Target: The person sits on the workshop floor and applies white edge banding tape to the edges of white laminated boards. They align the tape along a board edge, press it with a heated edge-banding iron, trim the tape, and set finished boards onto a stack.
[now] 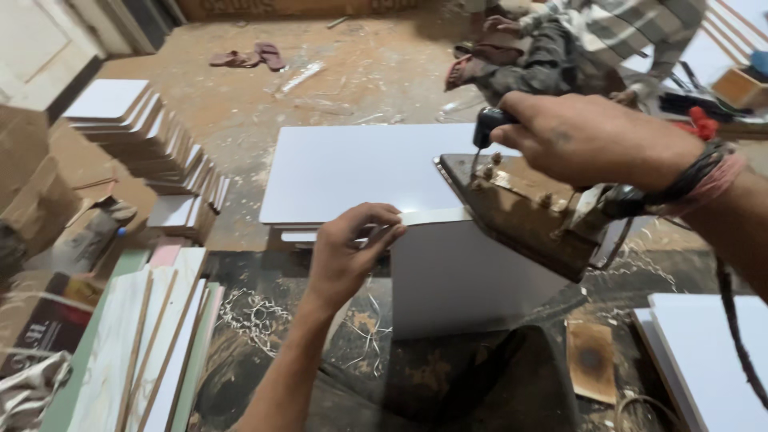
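Left-hand fingertips (382, 232) pinched on the free end of a thin pale strip of edge banding (432, 216), thumb below and fingers curled over the top, strip held flat along the upper edge of an upright white laminated board (464, 280). Left hand (348, 252) otherwise resting against that board's near corner. Right hand (588, 140) closed tight around the dark handle of an old brown, scorched metal flat iron (528, 212), fingers wrapped with no gap showing; iron tilted nose-down, soleplate bearing on the strip just beside the left fingertips. Step in hand, by judgement: heat-bonding the banding to the board edge, about at the start of the run. Next move calls, by judgement, for steady pressure and a slow slide along the edge, with the pinching fingers kept clear of the hot sole. Board standing on a dark, stained workbench (320, 320) strewn with curled white trimmings (256, 316). Behind it, a larger white panel (352, 168) lying flat. Iron's dark cord (736, 328) hanging along the right forearm, liable to drag across a second white panel (712, 352) at the right. Stacks of white-faced boards (152, 136) on the sawdust-covered floor to the left; long laminate strips (152, 352) at the bench's left side. Another person (584, 40), crouched at work beyond, well apart.
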